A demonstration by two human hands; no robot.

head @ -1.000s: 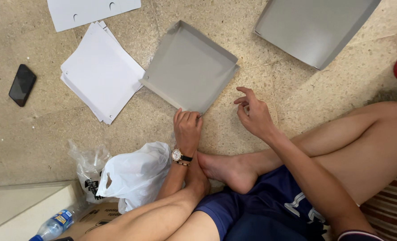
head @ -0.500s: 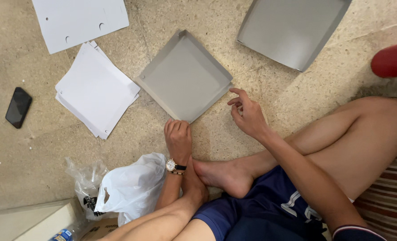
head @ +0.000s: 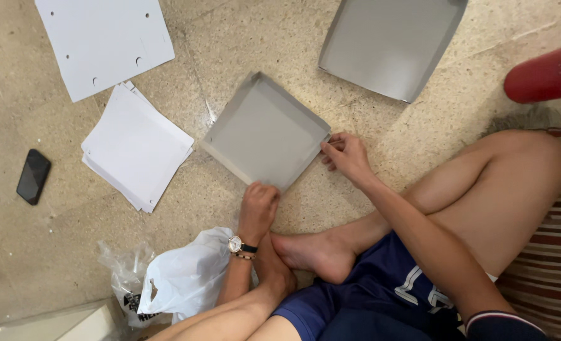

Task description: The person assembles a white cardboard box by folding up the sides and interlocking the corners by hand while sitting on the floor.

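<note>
A shallow grey cardboard tray (head: 265,132) lies on the speckled stone floor (head: 53,252), turned like a diamond in front of a seated person's crossed legs. The left hand (head: 259,208), with a wristwatch (head: 235,244) on its wrist, has its fingers curled onto the tray's near corner. The right hand (head: 345,155) pinches the tray's right corner between fingers and thumb. Just left of the tray sits a stack of white sheets (head: 135,146), with a larger punched white sheet (head: 104,38) beyond it. A second grey tray (head: 388,41) lies toward the floor's far edge. A black phone (head: 34,176) rests well left, and a white plastic bag (head: 186,271) sits beside the left forearm.
</note>
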